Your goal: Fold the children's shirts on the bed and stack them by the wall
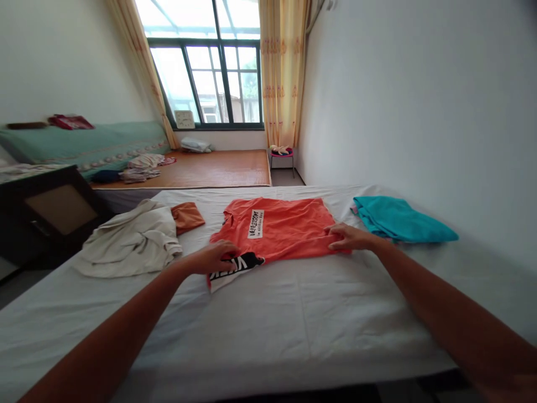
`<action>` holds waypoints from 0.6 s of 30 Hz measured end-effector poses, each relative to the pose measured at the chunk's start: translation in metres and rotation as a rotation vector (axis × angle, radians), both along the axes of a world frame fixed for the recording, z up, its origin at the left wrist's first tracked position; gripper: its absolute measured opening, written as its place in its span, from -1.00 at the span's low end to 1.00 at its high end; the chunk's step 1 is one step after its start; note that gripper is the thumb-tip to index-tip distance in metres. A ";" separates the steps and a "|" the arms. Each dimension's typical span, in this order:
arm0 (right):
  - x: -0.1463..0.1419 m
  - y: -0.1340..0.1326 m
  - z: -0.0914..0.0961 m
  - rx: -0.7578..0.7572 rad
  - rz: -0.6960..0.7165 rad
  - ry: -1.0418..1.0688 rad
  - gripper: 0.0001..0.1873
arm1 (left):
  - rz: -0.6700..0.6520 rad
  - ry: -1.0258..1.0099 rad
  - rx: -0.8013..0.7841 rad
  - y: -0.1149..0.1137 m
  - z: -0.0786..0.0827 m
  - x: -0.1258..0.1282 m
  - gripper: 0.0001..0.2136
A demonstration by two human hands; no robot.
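a: what carries it all?

b: the bed (268, 336). its white sheet is pulled flat, which i'd say lets cloth lie spread without bunching. the near half is bare sheet, the widest free room in view.

a: and the biggest piece on it?

b: the orange t-shirt (289, 224), laid flat across the middle of the bed with a white label facing up. its near left corner is turned over and shows a black and white print.

a: what lies around it?

b: a beige garment (130, 243) is heaped loosely on the left, reaching toward the bed's left edge. a teal garment (398, 221) is folded on the right, close to the wall (419, 112). a small rust cloth (187, 216) is folded between the beige heap and the shirt. none of them touches the shirt, so its edges look free all round.

a: the hands?

b: the left hand (218, 256) lies palm down with its fingers together on the turned corner, probably pinning it. the right hand (348, 236) sits at the shirt's near right edge with its fingers drawn close. i cannot tell if they pinch the cloth or only press it.

a: room to move?

b: tight on the right, where the teal garment is just beside that hand and the wall is behind it. on the left there's a strip of sheet before the rust cloth. toward the person it's open sheet to the bed's near edge.
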State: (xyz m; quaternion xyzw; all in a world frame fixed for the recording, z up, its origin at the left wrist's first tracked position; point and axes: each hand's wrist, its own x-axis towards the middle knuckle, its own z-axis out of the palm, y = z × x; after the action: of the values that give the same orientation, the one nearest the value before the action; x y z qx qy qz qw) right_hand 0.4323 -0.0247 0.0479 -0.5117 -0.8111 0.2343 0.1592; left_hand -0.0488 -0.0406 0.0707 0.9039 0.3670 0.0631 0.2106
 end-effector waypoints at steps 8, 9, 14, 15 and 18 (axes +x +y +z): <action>0.018 -0.082 0.016 -0.206 0.148 0.048 -0.78 | -0.191 -0.055 -0.236 -0.078 0.044 0.005 -0.74; 0.020 -0.090 0.015 -0.208 0.142 0.049 -0.78 | -0.219 -0.051 -0.279 -0.087 0.047 0.005 -0.74; 0.032 -0.107 0.005 -0.046 0.048 0.044 -0.60 | -0.227 -0.071 -0.311 -0.109 0.048 -0.010 -0.66; 0.032 -0.106 0.002 -0.003 0.047 0.030 -0.59 | -0.178 -0.068 -0.266 -0.110 0.046 -0.015 -0.61; 0.032 -0.099 -0.005 0.083 0.045 0.004 -0.64 | -0.063 -0.020 -0.132 -0.110 0.033 -0.029 -0.54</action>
State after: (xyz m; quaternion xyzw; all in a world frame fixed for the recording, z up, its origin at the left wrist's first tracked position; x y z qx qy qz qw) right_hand 0.4639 -0.1240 0.0428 -0.4858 -0.8310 0.2052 0.1767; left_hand -0.0780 -0.1506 0.1036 0.8984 0.3395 0.0412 0.2755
